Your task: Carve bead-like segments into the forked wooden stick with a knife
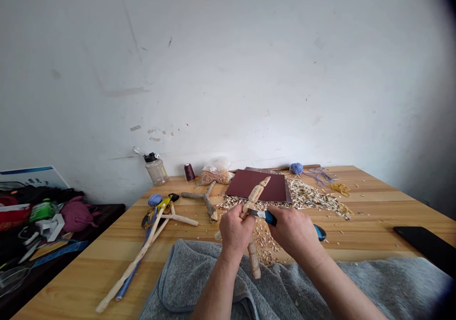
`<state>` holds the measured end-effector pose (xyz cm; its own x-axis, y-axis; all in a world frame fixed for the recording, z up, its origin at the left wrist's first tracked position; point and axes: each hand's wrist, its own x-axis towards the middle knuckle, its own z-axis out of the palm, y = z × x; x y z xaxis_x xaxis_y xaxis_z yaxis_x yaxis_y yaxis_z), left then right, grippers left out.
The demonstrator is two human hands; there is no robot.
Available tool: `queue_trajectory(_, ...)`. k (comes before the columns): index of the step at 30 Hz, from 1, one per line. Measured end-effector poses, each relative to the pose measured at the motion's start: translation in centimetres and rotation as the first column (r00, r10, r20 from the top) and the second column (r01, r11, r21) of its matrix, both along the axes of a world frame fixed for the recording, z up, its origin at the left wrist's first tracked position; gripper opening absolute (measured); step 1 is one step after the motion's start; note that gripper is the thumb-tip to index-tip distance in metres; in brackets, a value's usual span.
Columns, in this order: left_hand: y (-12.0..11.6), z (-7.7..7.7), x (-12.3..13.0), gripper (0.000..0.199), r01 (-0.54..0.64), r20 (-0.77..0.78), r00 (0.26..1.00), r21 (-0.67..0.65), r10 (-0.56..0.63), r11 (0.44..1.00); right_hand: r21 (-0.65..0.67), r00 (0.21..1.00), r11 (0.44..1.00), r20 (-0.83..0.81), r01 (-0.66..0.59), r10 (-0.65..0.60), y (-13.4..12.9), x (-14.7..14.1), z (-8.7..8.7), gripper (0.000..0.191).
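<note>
A pale carved wooden stick (254, 194) is held at its middle by my left hand (235, 230). Its pointed end leans up and to the right, and its lower end shows below the hand, above the grey towel. My right hand (295, 230) is closed around the blue and black handle of a knife (321, 233). The knife's short blade meets the wood just beside my left hand. Part of the stick is hidden by my left fingers.
Behind the hands lie dark red sheets (237, 185) and wood shavings (309, 196). A forked branch (206, 200), peeled sticks (133, 265) and a bottle (156, 172) stand or lie leftward. The grey towel (192, 272) covers the front; a black flat object (427, 246) is at right.
</note>
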<state>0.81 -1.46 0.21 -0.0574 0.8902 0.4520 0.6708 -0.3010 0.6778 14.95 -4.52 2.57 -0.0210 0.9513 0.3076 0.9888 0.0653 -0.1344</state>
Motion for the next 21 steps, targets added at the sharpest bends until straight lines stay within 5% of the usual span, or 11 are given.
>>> queue_trajectory(12,-0.7,0.0,0.9,0.011,-0.064,-0.171,0.983,0.056,0.072,0.996,-0.046,0.996,0.998,-0.081,0.04,-0.044,0.7,-0.3,-0.8,0.016)
queue_trajectory(17,-0.3,-0.1,0.4,0.012,0.008,-0.014,1.0,-0.062,-0.008,0.998,-0.063,0.895,0.978,-0.418,-0.199,0.156,1.5,0.1,-1.7,0.023)
queue_trajectory(21,0.1,-0.3,-0.1,0.011,0.039,0.08,0.996,-0.083,-0.033,0.996,-0.004,0.92,0.994,-0.38,-0.109,0.099,1.4,0.2,-1.5,0.028)
